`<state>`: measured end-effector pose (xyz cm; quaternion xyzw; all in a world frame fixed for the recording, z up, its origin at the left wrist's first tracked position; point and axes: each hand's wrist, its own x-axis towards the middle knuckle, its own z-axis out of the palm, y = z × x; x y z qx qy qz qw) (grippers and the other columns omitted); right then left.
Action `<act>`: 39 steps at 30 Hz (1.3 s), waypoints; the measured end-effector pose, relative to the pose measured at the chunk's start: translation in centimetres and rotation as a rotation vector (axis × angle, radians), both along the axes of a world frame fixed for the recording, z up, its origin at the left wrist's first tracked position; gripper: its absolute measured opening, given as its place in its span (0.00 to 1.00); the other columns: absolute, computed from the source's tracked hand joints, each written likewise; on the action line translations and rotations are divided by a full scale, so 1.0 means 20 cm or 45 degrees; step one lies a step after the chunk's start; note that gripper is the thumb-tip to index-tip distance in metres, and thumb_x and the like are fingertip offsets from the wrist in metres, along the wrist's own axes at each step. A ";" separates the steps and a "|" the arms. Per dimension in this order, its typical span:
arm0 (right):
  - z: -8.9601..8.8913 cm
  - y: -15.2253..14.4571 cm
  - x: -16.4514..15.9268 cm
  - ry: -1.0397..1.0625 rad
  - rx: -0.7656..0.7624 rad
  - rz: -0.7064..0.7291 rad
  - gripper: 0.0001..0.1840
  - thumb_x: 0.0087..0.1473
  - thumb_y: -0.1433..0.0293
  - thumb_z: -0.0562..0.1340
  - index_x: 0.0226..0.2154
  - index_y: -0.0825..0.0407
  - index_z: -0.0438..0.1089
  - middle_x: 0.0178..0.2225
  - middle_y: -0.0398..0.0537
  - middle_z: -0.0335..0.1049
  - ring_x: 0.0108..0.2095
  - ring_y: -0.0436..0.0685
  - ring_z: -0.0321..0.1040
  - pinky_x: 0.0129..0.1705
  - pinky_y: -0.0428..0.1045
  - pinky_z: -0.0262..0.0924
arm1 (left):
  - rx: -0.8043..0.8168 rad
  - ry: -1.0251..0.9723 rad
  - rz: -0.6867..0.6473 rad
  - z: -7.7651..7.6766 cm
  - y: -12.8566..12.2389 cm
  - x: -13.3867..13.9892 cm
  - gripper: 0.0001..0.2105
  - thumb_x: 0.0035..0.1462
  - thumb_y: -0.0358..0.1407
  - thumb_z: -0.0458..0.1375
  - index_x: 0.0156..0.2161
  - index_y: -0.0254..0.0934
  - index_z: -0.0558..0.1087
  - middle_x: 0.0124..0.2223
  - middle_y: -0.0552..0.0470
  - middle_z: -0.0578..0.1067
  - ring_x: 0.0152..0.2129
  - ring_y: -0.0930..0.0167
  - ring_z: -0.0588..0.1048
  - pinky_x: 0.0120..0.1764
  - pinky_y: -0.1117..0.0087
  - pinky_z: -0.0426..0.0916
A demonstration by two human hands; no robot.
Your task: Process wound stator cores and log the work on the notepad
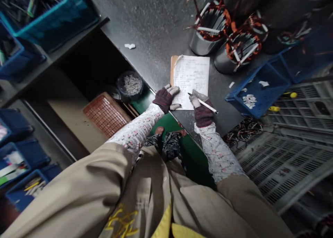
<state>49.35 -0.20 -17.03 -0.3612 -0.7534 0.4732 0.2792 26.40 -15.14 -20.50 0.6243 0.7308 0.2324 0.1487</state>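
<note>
An open notebook (191,73) with handwritten lines lies on the grey worktop, near its front edge. My right hand (201,104), in a dark red and grey glove, grips a white pen (208,105) with a black tip over the right side of the page. The pen's tip points up and left at the writing. Gloved the same way, my left hand (168,97) rests on the page's lower left corner with fingers stretched out. Floral sleeves cover both forearms.
Wire-wound motor stators (212,30) stand behind and right of the notebook. A blue bin (260,89) with white scraps sits at the right, beside grey plastic crates (275,155). Left are a brown basket (106,115), a tub of small pieces (131,85) and a teal bin (57,23).
</note>
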 end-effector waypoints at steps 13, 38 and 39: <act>0.04 -0.20 -0.08 0.101 -0.117 -0.261 0.24 0.65 0.51 0.71 0.50 0.52 0.88 0.48 0.56 0.91 0.51 0.67 0.89 0.60 0.65 0.86 | 0.047 -0.051 0.010 -0.02 -0.01 0.01 0.55 0.69 0.77 0.57 0.85 0.39 0.64 0.78 0.31 0.74 0.79 0.37 0.66 0.79 0.42 0.61; -0.06 -0.18 -0.07 0.056 0.019 -0.250 0.21 0.70 0.52 0.69 0.52 0.49 0.87 0.50 0.53 0.91 0.52 0.65 0.89 0.61 0.65 0.85 | 0.068 -0.039 0.012 -0.03 0.00 0.01 0.57 0.68 0.81 0.52 0.83 0.38 0.66 0.77 0.29 0.75 0.80 0.37 0.66 0.78 0.43 0.62; -0.06 -0.18 -0.07 0.060 0.008 -0.258 0.21 0.70 0.52 0.69 0.52 0.49 0.87 0.51 0.53 0.91 0.53 0.65 0.89 0.62 0.65 0.85 | 0.065 -0.045 0.010 -0.03 0.00 0.01 0.58 0.68 0.81 0.53 0.84 0.37 0.66 0.77 0.29 0.75 0.80 0.37 0.66 0.78 0.43 0.62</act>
